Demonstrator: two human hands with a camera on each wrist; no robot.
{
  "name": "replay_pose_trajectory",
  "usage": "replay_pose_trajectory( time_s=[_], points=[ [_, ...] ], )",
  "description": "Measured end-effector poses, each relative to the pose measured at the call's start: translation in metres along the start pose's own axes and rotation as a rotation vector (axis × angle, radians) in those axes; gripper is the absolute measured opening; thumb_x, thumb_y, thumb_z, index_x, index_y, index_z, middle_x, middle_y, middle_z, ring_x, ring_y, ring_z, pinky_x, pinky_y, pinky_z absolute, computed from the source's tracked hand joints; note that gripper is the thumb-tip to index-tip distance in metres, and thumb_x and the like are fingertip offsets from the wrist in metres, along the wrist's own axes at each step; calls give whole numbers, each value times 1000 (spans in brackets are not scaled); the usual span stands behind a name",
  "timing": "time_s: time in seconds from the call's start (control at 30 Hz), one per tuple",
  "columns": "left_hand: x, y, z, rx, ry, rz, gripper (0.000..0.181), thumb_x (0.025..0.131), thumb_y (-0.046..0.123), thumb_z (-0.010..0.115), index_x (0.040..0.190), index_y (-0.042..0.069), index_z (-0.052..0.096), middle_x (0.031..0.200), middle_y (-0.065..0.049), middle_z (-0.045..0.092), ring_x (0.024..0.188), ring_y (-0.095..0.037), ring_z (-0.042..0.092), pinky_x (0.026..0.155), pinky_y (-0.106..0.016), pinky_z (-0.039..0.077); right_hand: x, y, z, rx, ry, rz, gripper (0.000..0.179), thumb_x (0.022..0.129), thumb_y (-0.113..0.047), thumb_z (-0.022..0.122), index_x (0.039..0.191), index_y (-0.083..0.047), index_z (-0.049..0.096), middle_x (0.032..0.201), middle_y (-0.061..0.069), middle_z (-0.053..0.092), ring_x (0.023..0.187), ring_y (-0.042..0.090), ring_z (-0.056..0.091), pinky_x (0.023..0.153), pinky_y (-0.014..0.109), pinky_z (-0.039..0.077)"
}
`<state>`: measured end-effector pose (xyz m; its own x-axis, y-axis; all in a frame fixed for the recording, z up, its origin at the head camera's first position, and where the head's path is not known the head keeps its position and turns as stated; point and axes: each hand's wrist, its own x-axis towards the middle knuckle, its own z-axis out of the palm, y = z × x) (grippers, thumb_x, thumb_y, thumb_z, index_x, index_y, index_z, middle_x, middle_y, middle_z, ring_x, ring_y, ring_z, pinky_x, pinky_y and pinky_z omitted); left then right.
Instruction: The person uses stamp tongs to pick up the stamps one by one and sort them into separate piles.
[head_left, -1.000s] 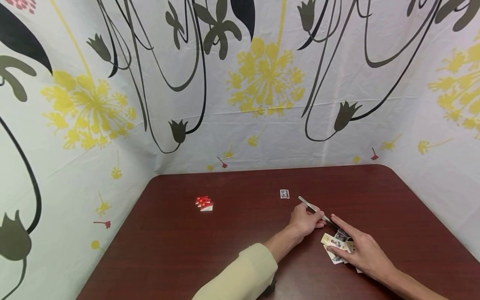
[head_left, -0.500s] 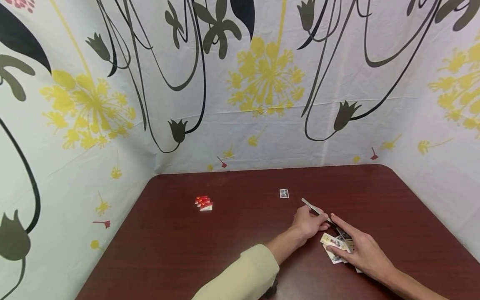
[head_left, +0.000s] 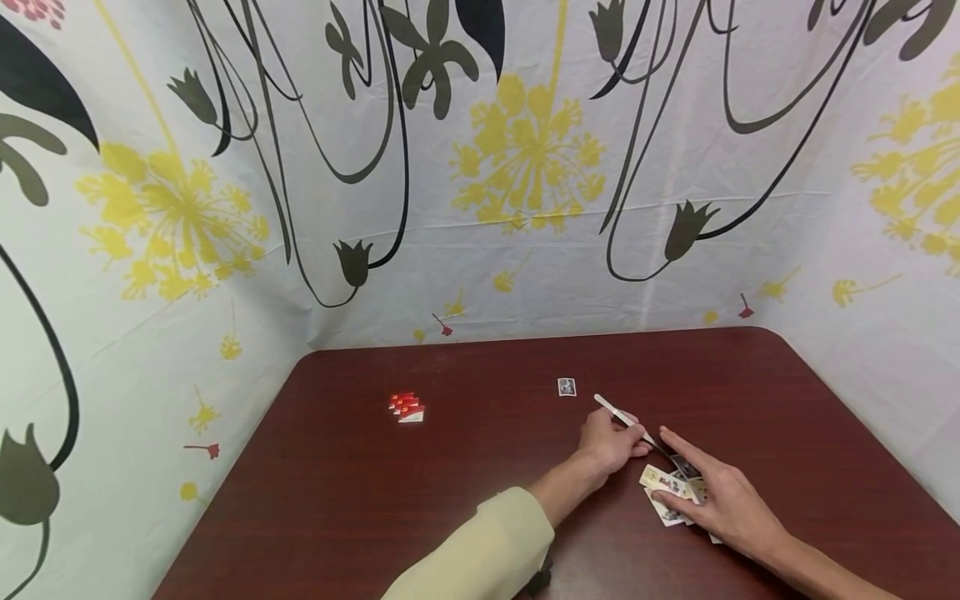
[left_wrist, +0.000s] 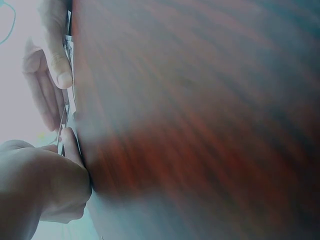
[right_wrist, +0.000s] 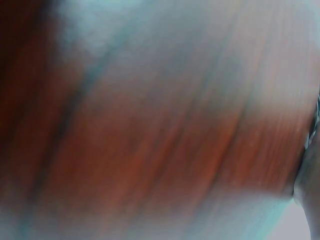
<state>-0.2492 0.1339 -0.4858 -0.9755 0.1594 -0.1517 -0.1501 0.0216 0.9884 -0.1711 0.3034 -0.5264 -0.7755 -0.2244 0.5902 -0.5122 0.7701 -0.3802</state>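
Only head view shows red-and-white cards [head_left: 407,408]; my left hand [head_left: 606,440] pinches slim silver tweezers [head_left: 611,407], right hand [head_left: 731,500] spread over pale printed cards [head_left: 662,480].

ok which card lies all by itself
The small grey card beyond the left hand; the red-and-white cards overlap one another, and the other cards lie bunched partly under the right hand.

I see a pale yellow-green left sleeve [head_left: 480,542]; beside it, a half-hidden dark piece [head_left: 540,577]; right of it, a bare forearm [head_left: 813,567].
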Motion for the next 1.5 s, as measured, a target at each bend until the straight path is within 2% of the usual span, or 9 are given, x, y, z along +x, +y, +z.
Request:
replay_pose_trajectory(
  time_s=[0.17, 0.47, 0.77, 1.0, 1.27, 1.5],
  points=[
    [-1, 0, -1, 14, -1, 10, 14, 95, -6, 73, 90, 6, 69, 72, -9, 72, 74, -30, 79, 66, -29, 68, 0, 0, 0, 7, -2, -1, 96, 72, -24, 100, 156, -11, 54, 144, 15, 66, 131, -13, 45, 100, -4, 34],
    [1, 1, -1, -21, 31, 40, 7, 94, -6, 74, 98, -1, 71, 74, -8, 73, 76, -32, 79, 68, -33, 69, 0, 0, 0, 15, -5, 6, 97, 73, -24, 100, 156, -10, 53, 145, 15, 65, 132, -14, 43, 101, -5, 32],
    [1, 2, -4, -54, 50, 36, 11, 95, -5, 74, 95, 4, 68, 77, -7, 71, 76, -33, 79, 69, -33, 69, 0, -1, 0, 27, -30, 29, 99, 75, -27, 99, 160, -16, 48, 149, 13, 62, 134, -16, 40, 101, -5, 30],
    [6, 0, -8, -60, 57, 46, 11, 95, -6, 73, 94, 4, 68, 76, -6, 71, 76, -33, 79, 67, -30, 69, 0, 1, 1, 31, -24, 5, 104, 73, -23, 100, 161, -12, 45, 153, 18, 57, 137, -17, 35, 104, -6, 26],
    [15, 6, -23, -44, 69, 75, 6, 96, -7, 71, 99, -2, 68, 78, -7, 71, 76, -31, 79, 68, -29, 68, 0, 2, 1, 40, -7, -11, 108, 71, -20, 101, 162, -12, 44, 155, 21, 54, 140, -16, 33, 106, -5, 26],
    [36, 17, -49, 37, 111, 128, 7, 96, -6, 71, 103, -4, 71, 80, -8, 74, 78, -29, 80, 69, -29, 68, 0, 1, 1, 44, -23, 6, 105, 74, -22, 99, 163, -15, 43, 160, 13, 51, 141, -16, 33, 106, -6, 25]
  ],
)
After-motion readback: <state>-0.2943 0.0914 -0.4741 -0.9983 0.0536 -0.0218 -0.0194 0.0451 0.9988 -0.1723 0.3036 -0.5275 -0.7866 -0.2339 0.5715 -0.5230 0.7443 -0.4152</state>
